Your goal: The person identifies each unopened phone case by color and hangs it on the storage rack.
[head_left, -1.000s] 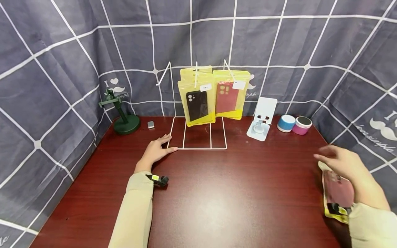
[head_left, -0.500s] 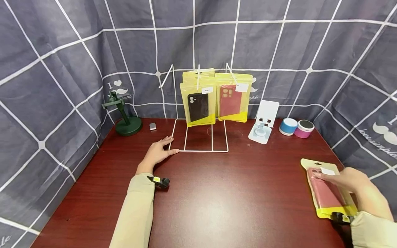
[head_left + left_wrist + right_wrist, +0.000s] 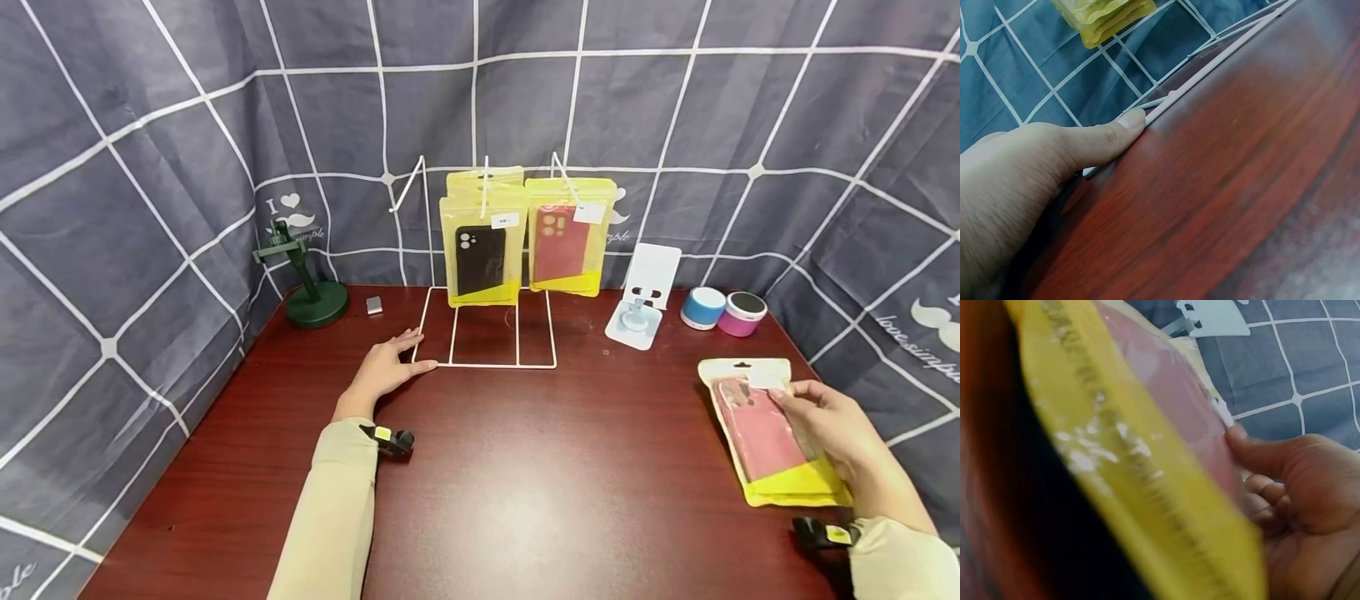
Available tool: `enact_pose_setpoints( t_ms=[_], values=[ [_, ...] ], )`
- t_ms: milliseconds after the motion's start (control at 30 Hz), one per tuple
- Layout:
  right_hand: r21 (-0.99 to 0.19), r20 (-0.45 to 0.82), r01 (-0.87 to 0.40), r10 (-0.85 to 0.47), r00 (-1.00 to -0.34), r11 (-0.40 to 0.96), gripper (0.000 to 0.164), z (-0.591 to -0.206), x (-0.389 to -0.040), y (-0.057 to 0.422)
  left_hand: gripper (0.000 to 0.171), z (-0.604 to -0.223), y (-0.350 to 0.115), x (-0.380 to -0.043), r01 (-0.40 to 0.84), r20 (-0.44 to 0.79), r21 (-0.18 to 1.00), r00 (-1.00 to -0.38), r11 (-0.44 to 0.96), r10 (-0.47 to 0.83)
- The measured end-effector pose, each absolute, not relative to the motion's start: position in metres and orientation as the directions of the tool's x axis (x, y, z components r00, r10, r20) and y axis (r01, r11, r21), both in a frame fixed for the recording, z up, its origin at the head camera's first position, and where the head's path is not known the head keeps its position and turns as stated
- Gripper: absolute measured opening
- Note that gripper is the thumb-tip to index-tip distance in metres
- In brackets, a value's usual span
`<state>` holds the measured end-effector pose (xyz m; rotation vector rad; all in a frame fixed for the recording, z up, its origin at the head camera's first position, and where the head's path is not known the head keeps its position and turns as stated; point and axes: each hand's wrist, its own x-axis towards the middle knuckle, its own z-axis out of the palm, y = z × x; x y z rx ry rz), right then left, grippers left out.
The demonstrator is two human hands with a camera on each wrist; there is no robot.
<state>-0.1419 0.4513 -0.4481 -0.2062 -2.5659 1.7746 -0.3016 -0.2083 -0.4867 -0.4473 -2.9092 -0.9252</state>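
My right hand point(image 3: 836, 421) pinches a phone case package point(image 3: 761, 433) by its right edge, at the right side of the table. Inside this clear-fronted pouch with a yellow bottom lies a pink phone case. Close up in the right wrist view, the pouch's yellow band point(image 3: 1141, 462) stretches past my thumb; the fingers are partly hidden behind the pouch. At the front left corner of a white wire display rack point(image 3: 495, 366), my left hand point(image 3: 381, 371) rests with fingers spread. The left wrist view has its thumb point(image 3: 1107, 140) lying on the base wire point(image 3: 1222, 57).
From the rack's hooks hang a black phone case package point(image 3: 481, 258) and a pink one point(image 3: 562, 242); the left hook point(image 3: 407, 185) is bare. Behind stand a green stand point(image 3: 317, 302), a small grey block point(image 3: 374, 306), a white phone stand point(image 3: 637, 321) and two small round speakers point(image 3: 703, 308).
My right hand has come down onto the phone case package, gripped it and shifted it leftward, its top tilting up. The left hand stays at the rack's corner.
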Motion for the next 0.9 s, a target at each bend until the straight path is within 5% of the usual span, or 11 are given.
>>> enact_pose_setpoints(
  t_ms=[133, 233, 600, 900],
  values=[
    [-0.994, -0.105, 0.106, 0.059, -0.993, 0.018, 0.009, -0.439, -0.15, 0.439, 0.086, -0.486, -0.209, -0.302, 0.293, 0.143, 0.549, -0.956, 0.783, 0.258],
    [-0.995, -0.028, 0.027, 0.016, -0.999, -0.096, 0.015, -0.423, -0.156, 0.416, 0.085, -0.486, -0.208, -0.301, 0.289, 0.14, 0.55, -0.957, 0.784, 0.254],
    [-0.953, 0.295, -0.295, 0.012, -0.956, -0.076, 0.018, -0.343, -0.185, 0.294, 0.085, -0.486, -0.207, -0.302, 0.29, 0.142, 0.554, -0.957, 0.78, 0.254],
    [-0.917, 0.38, -0.383, 0.044, -0.924, -0.113, 0.026, -0.305, -0.222, 0.224, 0.084, -0.485, -0.206, -0.301, 0.297, 0.149, 0.545, -0.955, 0.784, 0.258]
  ],
)
